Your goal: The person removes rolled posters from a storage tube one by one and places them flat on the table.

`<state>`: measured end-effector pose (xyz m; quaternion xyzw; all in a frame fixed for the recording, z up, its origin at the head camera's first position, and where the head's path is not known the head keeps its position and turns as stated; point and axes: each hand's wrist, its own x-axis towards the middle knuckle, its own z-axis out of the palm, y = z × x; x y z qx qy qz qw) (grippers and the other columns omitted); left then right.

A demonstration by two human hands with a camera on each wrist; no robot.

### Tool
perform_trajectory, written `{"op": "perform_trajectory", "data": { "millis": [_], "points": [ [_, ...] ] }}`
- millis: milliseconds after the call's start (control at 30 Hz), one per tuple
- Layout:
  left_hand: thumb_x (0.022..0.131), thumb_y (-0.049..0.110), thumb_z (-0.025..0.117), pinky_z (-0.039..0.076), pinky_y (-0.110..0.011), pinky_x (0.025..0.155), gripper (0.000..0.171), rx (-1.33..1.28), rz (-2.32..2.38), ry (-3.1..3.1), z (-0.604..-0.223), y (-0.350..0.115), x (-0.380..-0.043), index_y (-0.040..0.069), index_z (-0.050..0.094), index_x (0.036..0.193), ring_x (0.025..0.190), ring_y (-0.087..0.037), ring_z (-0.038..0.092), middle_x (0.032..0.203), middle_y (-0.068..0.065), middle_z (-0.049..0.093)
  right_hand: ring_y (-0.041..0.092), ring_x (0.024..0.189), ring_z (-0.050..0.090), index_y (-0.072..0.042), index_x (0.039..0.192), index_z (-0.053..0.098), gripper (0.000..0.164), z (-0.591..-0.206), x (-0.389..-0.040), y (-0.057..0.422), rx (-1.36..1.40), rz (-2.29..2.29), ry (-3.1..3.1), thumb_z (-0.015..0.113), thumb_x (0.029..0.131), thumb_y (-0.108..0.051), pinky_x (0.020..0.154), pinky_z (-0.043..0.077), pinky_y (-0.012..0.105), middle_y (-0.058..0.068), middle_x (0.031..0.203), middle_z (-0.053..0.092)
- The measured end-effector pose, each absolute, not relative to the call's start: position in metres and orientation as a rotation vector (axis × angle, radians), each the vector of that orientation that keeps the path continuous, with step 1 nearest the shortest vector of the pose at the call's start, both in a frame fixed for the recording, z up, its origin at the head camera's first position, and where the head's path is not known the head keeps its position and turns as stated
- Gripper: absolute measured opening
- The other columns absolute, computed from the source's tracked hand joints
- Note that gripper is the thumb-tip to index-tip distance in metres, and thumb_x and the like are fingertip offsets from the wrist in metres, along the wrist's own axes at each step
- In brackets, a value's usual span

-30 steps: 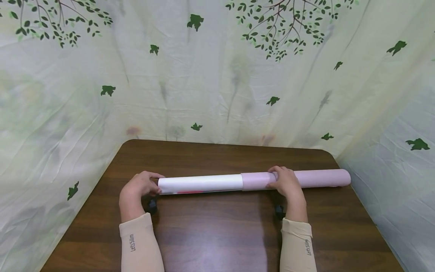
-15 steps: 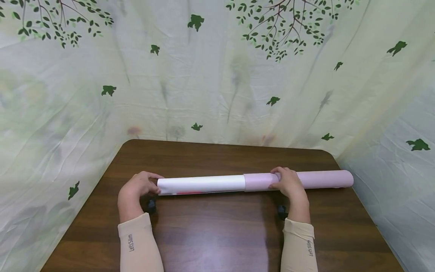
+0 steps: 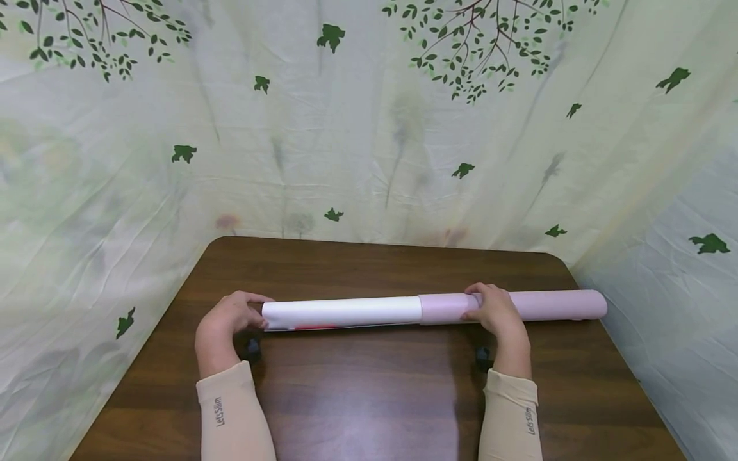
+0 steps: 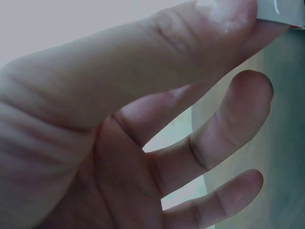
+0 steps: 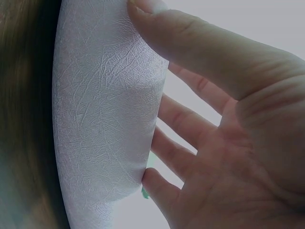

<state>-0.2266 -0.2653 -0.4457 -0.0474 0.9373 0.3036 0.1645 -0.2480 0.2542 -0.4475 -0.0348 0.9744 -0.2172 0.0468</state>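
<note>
A long white roll (image 3: 346, 312) with a red strip low on its side lies crosswise over the table. Its right part runs inside a wider pink sleeve-like roll (image 3: 559, 305). At the white roll's left end, my left hand (image 3: 227, 326) pinches the rim between thumb and forefinger; the left wrist view shows a corner of that end (image 4: 281, 10) at the thumb tip, other fingers free. My right hand (image 3: 500, 314) grips the pink roll near its left edge, thumb in front and fingers over the back. Up close, the pink surface (image 5: 105, 114) has a crinkled, embossed texture.
The brown wooden table (image 3: 369, 397) has rounded back corners. The pink roll's far end reaches the table's right edge. A pale curtain (image 3: 369, 128) printed with leaves hangs behind and at both sides. Small dark wrist cameras (image 3: 252, 349) show under the wrists.
Both hands have drawn slightly apart, left hand leftward and right hand rightward with the pink roll. A longer stretch of the white roll shows between them.
</note>
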Motion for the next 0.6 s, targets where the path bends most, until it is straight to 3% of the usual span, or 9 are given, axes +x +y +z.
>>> {"op": "perform_trajectory", "data": {
  "millis": [433,600],
  "points": [
    [0.076,0.011,0.081,0.044,-0.035,0.078,0.061,-0.119,0.849,2.69,-0.443,-0.276,-0.223,0.011,0.063,0.135,0.093,-0.025,0.061,0.105,-0.013,0.071,0.051,0.126,0.046,-0.005,0.127,0.062,0.056,-0.446,-0.246,0.26,-0.107,-0.672,2.971,0.084,0.079,-0.023,0.107,0.036,0.06,0.029,0.132,0.055],
    [0.077,0.012,0.081,0.045,-0.04,0.082,0.061,-0.133,0.837,2.686,-0.443,-0.282,-0.221,0.011,0.062,0.136,0.095,-0.027,0.06,0.107,-0.015,0.07,0.051,0.127,0.046,-0.005,0.127,0.062,0.056,-0.447,-0.246,0.262,-0.103,-0.667,2.967,0.084,0.079,-0.024,0.107,0.036,0.06,0.029,0.133,0.055]
  ]
}}
